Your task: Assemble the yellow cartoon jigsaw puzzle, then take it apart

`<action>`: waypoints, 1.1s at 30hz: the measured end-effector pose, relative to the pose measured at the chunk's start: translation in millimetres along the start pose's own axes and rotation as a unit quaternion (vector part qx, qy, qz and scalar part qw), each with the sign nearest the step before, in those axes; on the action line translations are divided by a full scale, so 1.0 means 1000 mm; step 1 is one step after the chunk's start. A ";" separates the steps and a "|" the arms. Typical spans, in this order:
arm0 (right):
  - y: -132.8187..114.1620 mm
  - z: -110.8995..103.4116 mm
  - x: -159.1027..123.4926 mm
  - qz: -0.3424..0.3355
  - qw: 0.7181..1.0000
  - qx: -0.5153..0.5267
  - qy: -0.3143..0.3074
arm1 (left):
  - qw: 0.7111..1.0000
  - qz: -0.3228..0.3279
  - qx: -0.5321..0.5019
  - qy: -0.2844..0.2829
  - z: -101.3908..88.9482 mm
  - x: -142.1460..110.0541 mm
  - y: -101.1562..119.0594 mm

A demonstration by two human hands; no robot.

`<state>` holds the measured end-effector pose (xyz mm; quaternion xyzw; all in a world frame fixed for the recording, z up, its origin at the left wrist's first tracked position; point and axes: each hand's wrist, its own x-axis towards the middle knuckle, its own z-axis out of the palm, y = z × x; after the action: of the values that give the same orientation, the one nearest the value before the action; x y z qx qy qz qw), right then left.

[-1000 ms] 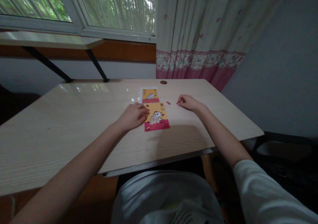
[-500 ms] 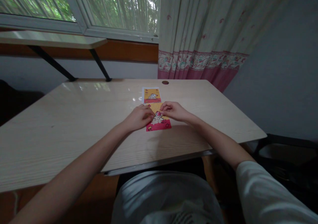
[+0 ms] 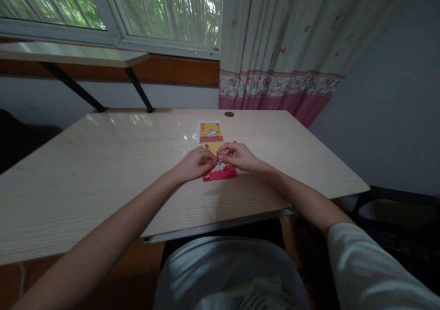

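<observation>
On the desk before me lies a yellow-and-pink picture sheet [image 3: 220, 176] with a white cartoon animal, partly covered by my hands. My left hand [image 3: 195, 164] rests over its left side, thumb and index finger brought together at a small red piece [image 3: 216, 159]. From the right, my right hand [image 3: 239, 157] pinches at the same piece, its other fingers curled. The piece's exact kind cannot be made out. Just beyond the sheet lies a matching picture card [image 3: 210, 132] with a white border, touched by neither hand.
The pale wooden desk [image 3: 113, 172] reaches out on both sides. A raised shelf [image 3: 75, 54] on black brackets stands at the back left. Behind are a window and a curtain [image 3: 268, 48]. A dark chair [image 3: 395, 209] stands at the right, and a round cable hole [image 3: 229, 114] is near the back edge.
My right hand has shifted slightly left, closer to my left fingers. The red piece, flatter over the animal's head before, now shows tilted between my fingertips. My left hand has barely moved.
</observation>
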<state>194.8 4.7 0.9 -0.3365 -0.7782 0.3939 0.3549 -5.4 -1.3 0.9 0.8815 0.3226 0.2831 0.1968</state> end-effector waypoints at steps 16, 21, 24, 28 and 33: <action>0.000 -0.004 -0.003 -0.038 0.997 -0.062 0.018 | 0.990 -0.083 -0.099 0.060 0.001 0.001 -0.003; -0.002 -0.004 -0.003 -0.045 0.997 -0.063 0.021 | 0.988 -0.096 -0.103 0.070 0.001 0.002 -0.003; 0.000 -0.004 -0.003 -0.046 0.997 -0.062 0.022 | 0.987 -0.100 -0.103 0.068 0.001 0.001 -0.003; 0.001 -0.005 -0.003 -0.047 0.994 -0.094 0.028 | 0.987 -0.102 -0.104 0.064 0.002 0.001 -0.005; -0.002 -0.007 -0.004 -0.071 0.982 -0.171 0.029 | 0.988 -0.094 -0.102 0.063 0.001 0.000 -0.004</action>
<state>202.3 3.2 5.0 -0.3476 -0.8452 0.2189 0.3419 -6.8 2.1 -1.8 0.8033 0.3849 0.3494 0.2907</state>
